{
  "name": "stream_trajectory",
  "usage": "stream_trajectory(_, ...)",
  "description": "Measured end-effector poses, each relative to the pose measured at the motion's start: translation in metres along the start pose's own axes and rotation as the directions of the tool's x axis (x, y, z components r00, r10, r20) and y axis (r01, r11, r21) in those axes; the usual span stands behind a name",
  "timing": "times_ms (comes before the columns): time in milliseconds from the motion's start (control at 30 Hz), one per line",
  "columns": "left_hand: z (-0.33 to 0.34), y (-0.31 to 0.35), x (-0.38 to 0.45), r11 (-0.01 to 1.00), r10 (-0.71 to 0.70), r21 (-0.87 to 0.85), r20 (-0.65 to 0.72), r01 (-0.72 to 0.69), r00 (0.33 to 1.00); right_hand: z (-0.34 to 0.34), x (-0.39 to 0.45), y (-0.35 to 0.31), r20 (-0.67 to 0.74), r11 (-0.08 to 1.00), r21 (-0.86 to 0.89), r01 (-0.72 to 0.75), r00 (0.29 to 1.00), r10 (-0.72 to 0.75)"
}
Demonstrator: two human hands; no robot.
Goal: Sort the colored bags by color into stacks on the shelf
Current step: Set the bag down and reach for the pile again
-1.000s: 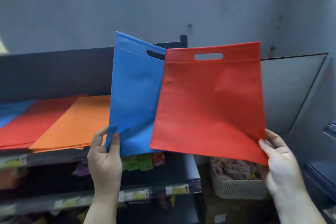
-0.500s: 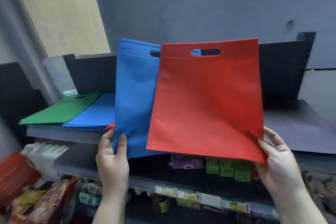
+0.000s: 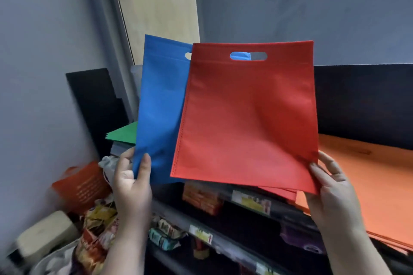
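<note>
Left hand (image 3: 131, 182) pinches the blue bag (image 3: 159, 116); right hand (image 3: 330, 187) pinches the red bag (image 3: 248, 118) (both by bottom corners). Lay each flat on its matching stack; orange stack (image 3: 368, 176) lies just beyond the right fingers.

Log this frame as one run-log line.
phase: sorting, bags in hand | left hand: holds blue bag | right hand: holds red bag | shelf: orange stack, green stack
</note>
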State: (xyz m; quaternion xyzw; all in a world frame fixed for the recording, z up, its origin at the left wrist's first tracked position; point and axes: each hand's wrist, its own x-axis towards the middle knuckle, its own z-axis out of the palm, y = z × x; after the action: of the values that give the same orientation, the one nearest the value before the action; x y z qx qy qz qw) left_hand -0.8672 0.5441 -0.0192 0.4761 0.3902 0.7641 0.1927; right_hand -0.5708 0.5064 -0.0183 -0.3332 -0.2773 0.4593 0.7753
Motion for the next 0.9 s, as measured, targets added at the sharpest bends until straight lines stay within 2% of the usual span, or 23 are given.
stream_trajectory(200, 0.007, -0.034, 0.057, 1.000, 0.009, -0.015, -0.034, -0.009, 0.999, 0.048, 0.058, 0.025, -0.023, 0.999, 0.047, 0.012, 1.000, -0.011)
stream_trajectory(467, 0.012, -0.087, 0.125, 0.991, -0.098, -0.084, 0.081, 0.105, 0.992, 0.086, 0.097, 0.060, -0.042, 0.997, 0.002, 0.081, 0.996, -0.080)
stream_trajectory(567, 0.012, -0.111, 0.149, 0.986, -0.120, -0.094, 0.144, 0.134, 0.982, 0.098, 0.098, 0.072, 0.002, 0.996, -0.043, 0.081, 0.997, -0.081)
stream_trajectory(700, 0.015, -0.150, 0.184, 0.963, -0.238, -0.076, 0.193, 0.257, 0.952, 0.115, 0.102, 0.094, -0.171, 0.993, -0.019, 0.118, 0.978, -0.120)
stream_trajectory(900, 0.013, -0.205, 0.214, 0.902, -0.409, 0.024, 0.362, 0.430, 0.838, 0.132, 0.097, 0.116, -0.297, 0.984, -0.010, 0.179, 0.939, -0.174)
